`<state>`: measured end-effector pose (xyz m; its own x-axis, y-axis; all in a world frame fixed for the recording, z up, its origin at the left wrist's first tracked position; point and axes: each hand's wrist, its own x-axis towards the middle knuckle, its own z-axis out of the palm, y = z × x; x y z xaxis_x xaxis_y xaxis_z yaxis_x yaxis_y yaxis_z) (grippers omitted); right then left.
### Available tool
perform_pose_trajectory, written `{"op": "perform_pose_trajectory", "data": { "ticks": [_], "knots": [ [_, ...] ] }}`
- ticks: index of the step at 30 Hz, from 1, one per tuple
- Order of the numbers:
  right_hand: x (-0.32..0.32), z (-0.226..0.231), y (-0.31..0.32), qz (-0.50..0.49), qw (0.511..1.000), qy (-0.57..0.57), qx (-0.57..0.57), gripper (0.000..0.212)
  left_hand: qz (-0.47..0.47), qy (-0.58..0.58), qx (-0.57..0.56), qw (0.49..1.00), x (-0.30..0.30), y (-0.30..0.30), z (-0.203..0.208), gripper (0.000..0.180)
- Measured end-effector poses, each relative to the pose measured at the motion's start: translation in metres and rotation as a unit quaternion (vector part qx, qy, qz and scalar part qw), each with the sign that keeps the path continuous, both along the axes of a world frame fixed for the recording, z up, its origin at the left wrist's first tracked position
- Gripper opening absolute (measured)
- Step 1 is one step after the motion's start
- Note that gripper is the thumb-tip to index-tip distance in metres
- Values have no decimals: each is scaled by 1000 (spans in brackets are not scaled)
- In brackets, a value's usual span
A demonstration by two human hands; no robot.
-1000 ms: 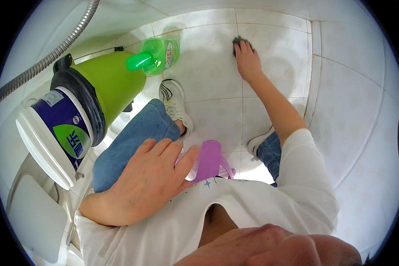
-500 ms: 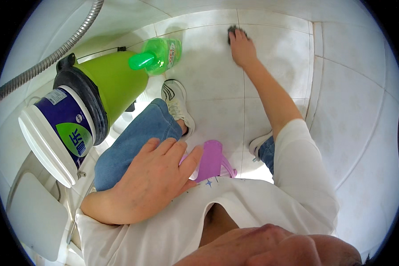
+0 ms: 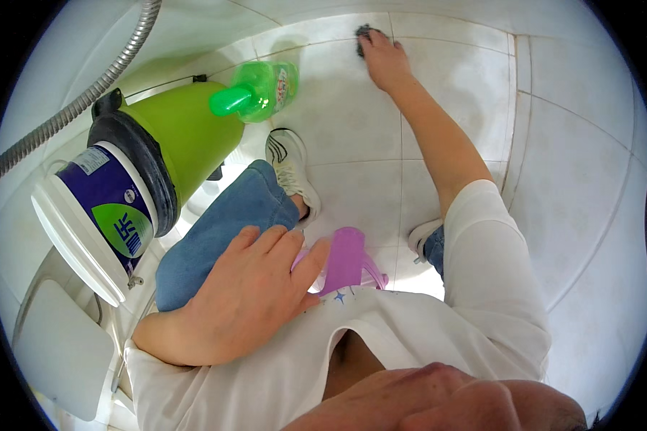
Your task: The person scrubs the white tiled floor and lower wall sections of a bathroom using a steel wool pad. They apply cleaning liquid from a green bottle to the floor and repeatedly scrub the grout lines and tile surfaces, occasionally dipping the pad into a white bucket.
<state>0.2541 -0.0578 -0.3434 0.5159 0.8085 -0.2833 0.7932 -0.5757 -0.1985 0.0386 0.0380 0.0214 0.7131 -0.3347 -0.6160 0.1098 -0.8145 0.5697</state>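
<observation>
Glossy white ceramic floor tiles (image 3: 352,136), smooth, matt grey grout lines. Dark, rough-textured scrubbing pad (image 3: 363,32) at 12 o'clock. Translucent green plastic bottle (image 3: 259,90), glossy. Lime-green plastic bucket (image 3: 187,136), smooth sheen. Ribbed metal shower hose (image 3: 72,115) at 10 o'clock. Blue denim cloth trouser leg (image 3: 216,237), matt.

You're getting bright, even daylight here, with the white floor tiles (image 3: 352,136) nearly blown out below the knees. Shadows stay soft. Fisheye bends the grout lines hard toward the black rim, and the chin at the bottom edge is blurry.
</observation>
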Motion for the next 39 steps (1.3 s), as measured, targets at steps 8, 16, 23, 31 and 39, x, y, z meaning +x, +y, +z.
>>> {"op": "perform_pose_trajectory", "data": {
  "ticks": [8,16,23,31,39],
  "knots": [
    [67,-2,-100,-189,967,-109,-129,47,10,-16,-13,1000,-12,2,4,56],
    [-1,-33,3,32,995,-38,92,46,20,5,-24,1000,-3,0,3,55],
    [74,-10,-23,11,997,-79,4,53,45,41,-2,998,-1,3,-6,58],
    [143,-10,-115,-238,964,-54,-107,54,31,-7,-19,999,-1,1,0,55],
    [-32,-9,13,4,1000,-12,15,39,33,25,-10,999,10,-6,1,60]
  ]
}}
